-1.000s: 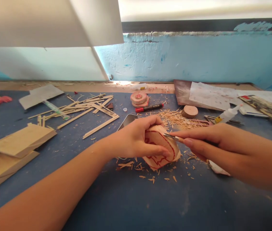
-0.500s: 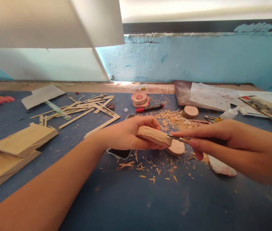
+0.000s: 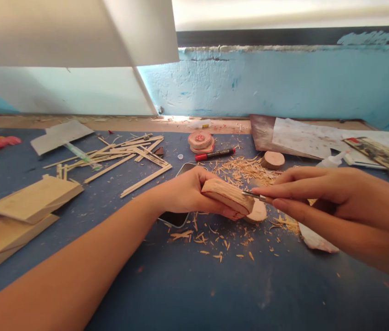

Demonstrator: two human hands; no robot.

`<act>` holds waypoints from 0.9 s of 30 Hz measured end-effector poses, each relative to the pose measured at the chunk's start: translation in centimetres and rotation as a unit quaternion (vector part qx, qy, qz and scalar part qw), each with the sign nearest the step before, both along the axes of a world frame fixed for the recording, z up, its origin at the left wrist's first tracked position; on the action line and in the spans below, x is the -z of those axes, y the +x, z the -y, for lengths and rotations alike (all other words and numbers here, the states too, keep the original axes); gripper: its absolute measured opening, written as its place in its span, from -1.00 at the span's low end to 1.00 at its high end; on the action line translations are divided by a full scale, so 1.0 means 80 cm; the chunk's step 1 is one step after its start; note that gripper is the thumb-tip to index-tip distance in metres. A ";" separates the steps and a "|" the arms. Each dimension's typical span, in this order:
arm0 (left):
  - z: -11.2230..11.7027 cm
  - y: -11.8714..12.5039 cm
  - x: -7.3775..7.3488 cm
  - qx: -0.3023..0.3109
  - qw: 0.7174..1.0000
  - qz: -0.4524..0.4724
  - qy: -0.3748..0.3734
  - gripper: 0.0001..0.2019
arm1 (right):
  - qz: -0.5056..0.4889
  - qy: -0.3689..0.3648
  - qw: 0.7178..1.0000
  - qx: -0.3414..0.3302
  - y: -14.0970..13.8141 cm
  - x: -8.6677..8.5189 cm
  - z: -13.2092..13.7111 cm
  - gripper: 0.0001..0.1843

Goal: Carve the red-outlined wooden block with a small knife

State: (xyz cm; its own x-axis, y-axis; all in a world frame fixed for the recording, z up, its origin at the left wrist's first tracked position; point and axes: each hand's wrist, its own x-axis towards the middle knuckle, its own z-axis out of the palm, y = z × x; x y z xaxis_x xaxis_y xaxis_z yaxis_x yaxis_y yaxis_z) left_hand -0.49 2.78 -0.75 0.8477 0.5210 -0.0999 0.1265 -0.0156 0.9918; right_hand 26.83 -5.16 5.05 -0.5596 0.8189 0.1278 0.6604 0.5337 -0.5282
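My left hand [image 3: 194, 191] grips a thick wooden slice [image 3: 228, 195] with red marker lines on its lower face, tilted so that its cut edge faces up and to the right. In my right hand [image 3: 321, 197] is a slim craft knife [image 3: 258, 196], held like a pencil with the forefinger along it. Its metal tip touches the slice's upper right edge, or lies very close to it. Beneath the slice, a pale round wood slice [image 3: 259, 211] rests on the table, partly covered. A phone [image 3: 175, 218] lies under my left hand, mostly hidden.
Wood shavings [image 3: 249, 169] cover the middle of the blue table [image 3: 194, 285]. Behind them lie a red marker [image 3: 215, 154], stacked slices with red drawing [image 3: 200, 141] and another round slice [image 3: 273, 160]. Thin sticks [image 3: 128, 151] and wooden blocks [image 3: 36, 197] lie left; a glue bottle [image 3: 332, 161] is right.
The wooden slice has shifted slightly right and tilted, so more of its red-marked face shows. My right hand has moved a little right with the knife, its fingers changing position.
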 end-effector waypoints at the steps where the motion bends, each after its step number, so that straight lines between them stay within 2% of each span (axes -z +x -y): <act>1: 0.000 0.000 0.002 0.002 1.000 0.007 -0.005 -0.77 | 0.022 0.010 1.000 -0.004 0.000 0.000 0.000 -0.70; 5: -0.002 0.000 0.005 0.012 0.999 0.021 -0.023 -0.75 | 0.048 0.044 0.998 0.011 0.000 0.004 0.000 -0.68; 12: -0.003 0.001 0.005 0.042 0.999 0.020 -0.005 -0.72 | -0.039 0.025 0.999 -0.026 -0.010 0.014 -0.005 -0.72; 18: 0.003 0.005 0.000 0.050 0.998 0.030 0.014 -0.73 | -0.083 0.040 0.996 0.003 -0.025 0.024 -0.003 -0.68; 23: 0.006 0.003 -0.004 0.026 0.999 0.002 0.030 -0.73 | -0.058 0.090 0.993 0.056 -0.005 0.012 0.002 -0.65; 27: 0.004 0.002 -0.004 0.027 0.999 -0.003 0.020 -0.74 | 0.012 0.128 0.991 0.023 0.010 0.000 0.008 -0.72</act>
